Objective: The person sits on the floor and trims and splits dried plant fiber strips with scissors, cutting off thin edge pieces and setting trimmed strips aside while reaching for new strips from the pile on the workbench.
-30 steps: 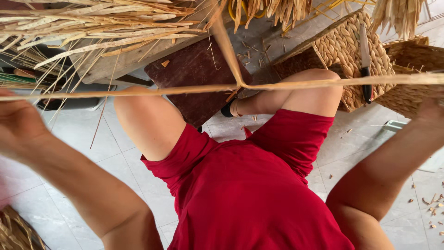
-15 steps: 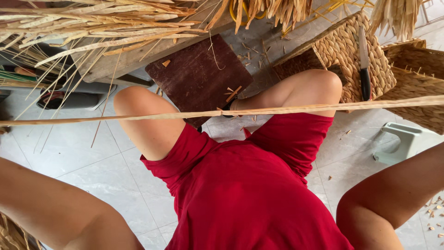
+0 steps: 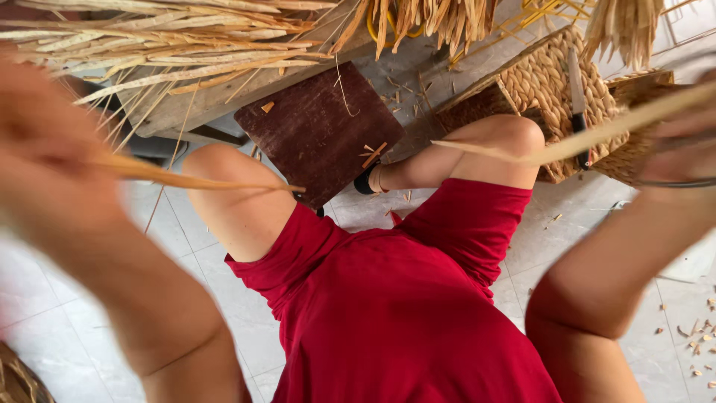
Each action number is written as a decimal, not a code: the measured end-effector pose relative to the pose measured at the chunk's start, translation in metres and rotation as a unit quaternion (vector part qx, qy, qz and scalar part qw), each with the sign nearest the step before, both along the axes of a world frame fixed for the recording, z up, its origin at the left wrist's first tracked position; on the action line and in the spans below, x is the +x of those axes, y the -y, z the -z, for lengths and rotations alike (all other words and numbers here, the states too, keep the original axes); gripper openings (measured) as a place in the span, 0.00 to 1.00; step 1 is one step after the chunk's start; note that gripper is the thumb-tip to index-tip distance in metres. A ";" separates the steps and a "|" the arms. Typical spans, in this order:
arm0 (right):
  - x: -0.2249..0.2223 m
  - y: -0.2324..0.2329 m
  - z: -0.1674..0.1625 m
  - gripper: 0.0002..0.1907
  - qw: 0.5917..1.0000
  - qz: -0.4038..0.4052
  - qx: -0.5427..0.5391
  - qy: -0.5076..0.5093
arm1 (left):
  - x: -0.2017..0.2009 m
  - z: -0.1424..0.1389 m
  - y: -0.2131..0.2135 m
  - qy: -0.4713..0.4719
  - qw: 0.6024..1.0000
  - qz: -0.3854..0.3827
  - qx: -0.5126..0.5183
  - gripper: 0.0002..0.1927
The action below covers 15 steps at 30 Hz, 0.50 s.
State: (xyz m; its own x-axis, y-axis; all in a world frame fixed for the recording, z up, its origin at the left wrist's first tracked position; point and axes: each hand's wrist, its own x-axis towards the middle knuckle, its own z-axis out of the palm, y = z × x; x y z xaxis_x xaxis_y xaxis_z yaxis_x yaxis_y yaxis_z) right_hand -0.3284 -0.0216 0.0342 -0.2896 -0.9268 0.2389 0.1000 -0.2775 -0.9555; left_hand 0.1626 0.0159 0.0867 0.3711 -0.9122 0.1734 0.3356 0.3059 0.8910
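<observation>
So we're sitting on the tiled floor point(image 3: 89, 298) in our red shorts point(image 3: 403, 298), and both hands are up close to the camera, pretty blurred. Our left hand point(image 3: 45, 157) is pinching one dried straw strip point(image 3: 201, 180), fingers closed around its thick end. From that grip the strip is running out toward the middle and tapering to a point over our left knee point(image 3: 231, 194). Our right hand point(image 3: 682, 145) is gripping a second, paler straw strip point(image 3: 567, 143); the fingers are looking curled shut around it, though the blur is making it hard to see exactly how tight. That one is slanting down and inward from the grip, its tip hanging just above our right knee point(image 3: 500, 138). The two tips are sitting well apart, not touching.

Beyond the left grip there's a big heap of loose straw point(image 3: 171, 37) lying on a wooden plank point(image 3: 216, 104). Between the two strips, further out, a dark brown board point(image 3: 317, 134) is lying flat on the floor. Just past the right-hand strip a woven basket point(image 3: 544, 82) is sitting with a knife point(image 3: 578, 104) resting on top. Little straw scraps point(image 3: 693, 336) are littering the tiles below our right arm.
</observation>
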 end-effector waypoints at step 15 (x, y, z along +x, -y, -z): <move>0.145 -0.007 -0.010 0.24 0.972 -0.225 -0.055 0.029 | -0.168 0.056 0.019 0.089 0.948 0.297 0.075 0.04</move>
